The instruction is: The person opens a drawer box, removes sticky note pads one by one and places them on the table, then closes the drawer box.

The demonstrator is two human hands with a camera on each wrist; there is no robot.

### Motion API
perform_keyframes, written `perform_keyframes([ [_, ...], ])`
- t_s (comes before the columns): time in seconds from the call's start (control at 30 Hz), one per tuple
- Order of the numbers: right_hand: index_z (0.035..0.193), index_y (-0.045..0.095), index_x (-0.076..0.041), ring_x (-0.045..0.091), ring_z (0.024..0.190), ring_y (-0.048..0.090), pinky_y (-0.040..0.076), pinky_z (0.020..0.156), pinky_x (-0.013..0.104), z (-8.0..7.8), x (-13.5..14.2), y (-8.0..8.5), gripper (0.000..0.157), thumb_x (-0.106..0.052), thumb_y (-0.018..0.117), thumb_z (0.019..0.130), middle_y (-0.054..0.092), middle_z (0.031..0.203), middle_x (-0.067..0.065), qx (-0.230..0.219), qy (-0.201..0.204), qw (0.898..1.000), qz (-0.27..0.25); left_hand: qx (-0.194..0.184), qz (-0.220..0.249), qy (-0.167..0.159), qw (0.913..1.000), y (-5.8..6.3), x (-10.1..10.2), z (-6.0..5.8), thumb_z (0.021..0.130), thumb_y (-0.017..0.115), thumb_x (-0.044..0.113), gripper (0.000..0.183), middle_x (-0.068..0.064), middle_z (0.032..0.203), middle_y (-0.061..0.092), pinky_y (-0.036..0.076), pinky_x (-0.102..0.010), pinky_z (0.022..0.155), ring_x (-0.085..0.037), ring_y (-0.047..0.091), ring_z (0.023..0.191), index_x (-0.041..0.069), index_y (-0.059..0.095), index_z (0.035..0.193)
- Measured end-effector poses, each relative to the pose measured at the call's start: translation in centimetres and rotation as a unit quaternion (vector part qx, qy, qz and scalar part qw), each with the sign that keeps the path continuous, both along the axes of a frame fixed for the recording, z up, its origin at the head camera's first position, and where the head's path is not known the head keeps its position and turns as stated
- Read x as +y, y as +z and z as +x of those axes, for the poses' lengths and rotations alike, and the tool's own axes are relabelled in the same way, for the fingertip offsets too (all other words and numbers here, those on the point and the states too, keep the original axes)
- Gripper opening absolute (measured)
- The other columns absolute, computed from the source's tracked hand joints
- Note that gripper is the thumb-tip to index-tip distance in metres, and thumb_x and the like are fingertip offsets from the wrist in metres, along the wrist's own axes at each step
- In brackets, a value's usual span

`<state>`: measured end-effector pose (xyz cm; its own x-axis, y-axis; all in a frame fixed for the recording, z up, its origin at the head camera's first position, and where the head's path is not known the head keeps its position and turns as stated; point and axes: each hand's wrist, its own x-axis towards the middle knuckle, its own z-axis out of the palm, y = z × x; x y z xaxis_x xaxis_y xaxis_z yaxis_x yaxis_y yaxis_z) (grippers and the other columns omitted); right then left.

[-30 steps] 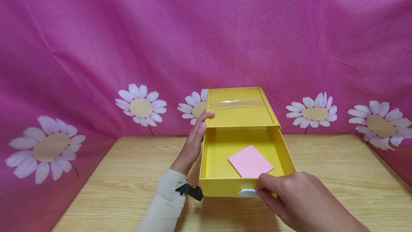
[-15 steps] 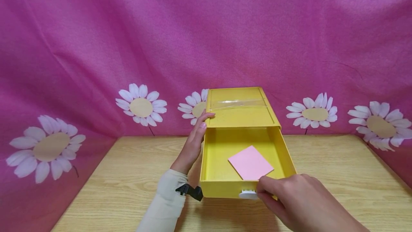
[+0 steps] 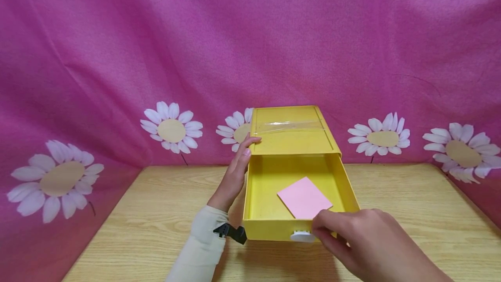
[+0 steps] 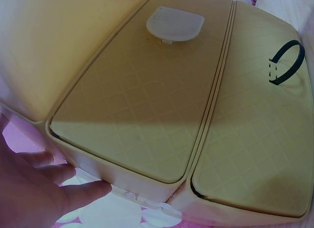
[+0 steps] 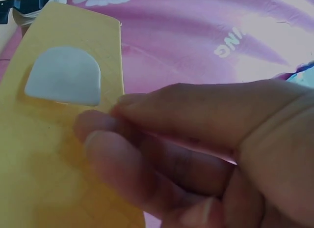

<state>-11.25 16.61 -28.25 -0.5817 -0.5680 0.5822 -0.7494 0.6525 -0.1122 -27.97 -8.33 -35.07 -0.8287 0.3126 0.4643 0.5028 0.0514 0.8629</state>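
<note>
Up close first, lower right of the head view: the right hand [image 3: 375, 243], with fingers curled in. Has tips just beside the white handle [image 3: 302, 236]; over in the right wrist view, thumb and fingertips close together, with the handle in full outline at upper left. Can't tell from here of any hold on it or on the yellow front. Across to bottom centre, a pale sleeve [image 3: 199, 238], with a black clip [image 3: 231, 232] near its cuff.

Just behind the handle, the yellow drawer [image 3: 270, 229], well open, right of centre in the frame. Inside, lying flat and cornerwise, a pink pad [image 3: 305, 197], near the front wall and right of the drawer's middle.

On to frame centre and the left hand [image 3: 231, 179]: fingers nearly straight, resting along the left side of the yellow cabinet [image 3: 297, 142], one fingertip over the top edge. Touching, rather than gripping. Over in the left wrist view, a patterned panel [image 4: 132, 100] with a white tab [image 4: 175, 24] at upper centre, and a black loop [image 4: 299, 58] at upper right.

Farther back, across the cabinet top, clear tape [image 3: 287, 124]. Below, the wood-grain bench [image 3: 156, 199], running back to a pink cloth [image 3: 235, 34] across the upper frame, with white daisies [image 3: 171, 130] along its lower part.
</note>
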Motion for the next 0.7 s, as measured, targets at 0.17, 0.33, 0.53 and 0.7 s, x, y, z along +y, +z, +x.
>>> perform_keyframes([
  [0.17,0.089,0.064,-0.035,-0.012,0.057,0.039,0.035,0.053,0.007,0.3,-0.4,0.6,0.035,-0.016,0.085,0.069,0.053,0.073,-0.031,0.004,-0.013,1.000,-0.027,0.001,0.002,-0.003,1.0000,0.0,0.0,0.0,0.103,0.028,0.041,0.042,-0.002,0.162,0.006,0.024,-0.058,0.109,-0.017,0.012,0.144,0.026,0.041,0.140],
  [0.33,0.089,0.066,-0.034,-0.011,0.060,0.043,0.041,0.056,0.007,0.8,-0.8,1.1,0.034,-0.017,0.087,0.068,0.054,0.075,-0.031,-0.016,-0.053,0.998,-0.038,0.001,0.001,-0.003,1.0000,0.0,0.0,0.0,0.103,0.028,0.041,0.042,-0.003,0.162,0.006,0.024,-0.059,0.108,-0.017,0.012,0.144,0.026,0.041,0.140],
  [0.53,0.089,0.067,-0.031,-0.010,0.063,0.045,0.041,0.058,0.006,0.7,-1.0,1.1,0.035,-0.014,0.086,0.067,0.056,0.077,-0.028,-0.001,-0.041,0.998,-0.057,0.004,0.000,-0.004,1.0000,0.0,0.0,-0.1,0.103,0.029,0.040,0.042,-0.002,0.162,0.005,0.024,-0.060,0.109,-0.017,0.012,0.144,0.026,0.041,0.140],
  [0.7,0.089,0.068,-0.030,-0.009,0.061,0.044,0.039,0.056,0.006,0.3,-1.0,1.1,0.033,-0.012,0.086,0.067,0.055,0.077,-0.027,0.014,-0.035,0.996,-0.080,0.009,0.003,-0.006,0.9999,-0.1,-0.1,-0.2,0.103,0.028,0.038,0.042,-0.002,0.162,0.007,0.022,-0.059,0.110,-0.017,0.012,0.144,0.024,0.041,0.141],
])
